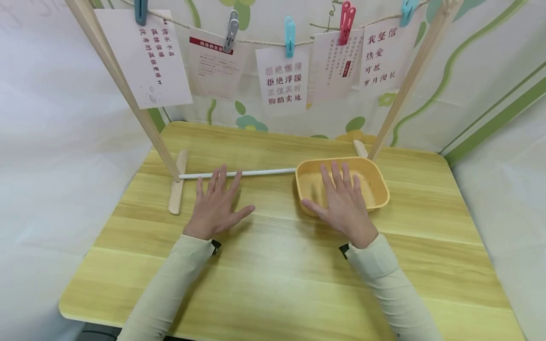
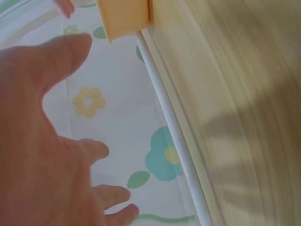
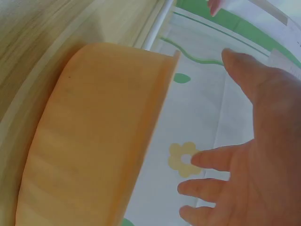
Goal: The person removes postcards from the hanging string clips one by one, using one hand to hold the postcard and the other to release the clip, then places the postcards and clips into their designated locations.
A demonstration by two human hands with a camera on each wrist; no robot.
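My left hand (image 1: 215, 206) hovers above the table with fingers spread, its fingertips overlapping the white rod (image 1: 264, 172) in the head view. Over a yellow plastic basin (image 1: 375, 189) my right hand (image 1: 343, 203) is held the same way, fingers straight and apart. In the right wrist view the basin's side wall (image 3: 94, 127) stands below and beside the fingers, with a gap between. Neither hand holds anything. Several printed cards hang from a twine line by clothespins, among them a middle card (image 1: 283, 78) under a light blue clothespin (image 1: 289, 37).
A wooden stand frames the scene, with a left post (image 1: 128, 90), a right post (image 1: 414, 80) and a flat left foot (image 1: 177, 182). More clothespins, one grey (image 1: 231, 31) and one pink (image 1: 347, 23), grip the line. The wooden table (image 1: 264, 279) has rounded corners.
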